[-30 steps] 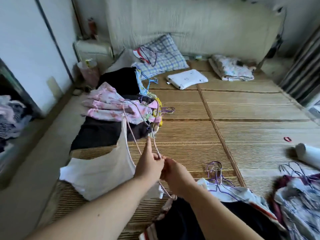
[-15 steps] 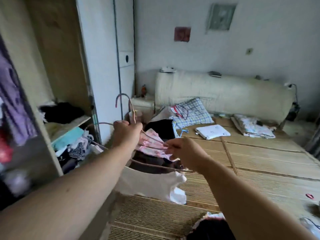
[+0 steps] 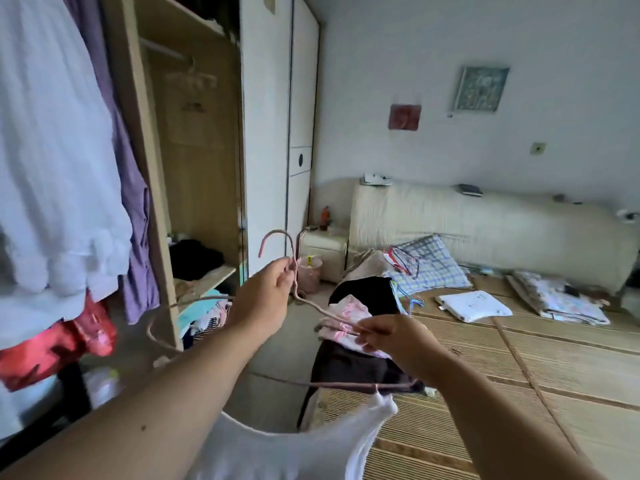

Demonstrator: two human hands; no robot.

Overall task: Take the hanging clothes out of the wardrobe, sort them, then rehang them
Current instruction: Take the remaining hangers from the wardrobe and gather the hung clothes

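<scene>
Before the wardrobe (image 3: pixel 138 168), my left hand (image 3: pixel 263 299) grips and right hand (image 3: pixel 391 341) pinches a hanger (image 3: pixel 313 306) bearing a white top (image 3: pixel 277 448); piles (image 3: pixel 346 311) right of it await rehanging.

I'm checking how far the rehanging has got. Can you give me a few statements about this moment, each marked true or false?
1. The left hand grips the pink hanger just below its hook. True.
2. The white top lies flat on the bed mat. False: it hangs from the hanger, in the air.
3. The right hand is empty. False: it pinches the hanger's shoulder wire.
4. A white garment and a purple garment hang in the wardrobe. True.
5. The hook sits over the wardrobe rail. False: it is free in the air, well below the rail.
</scene>
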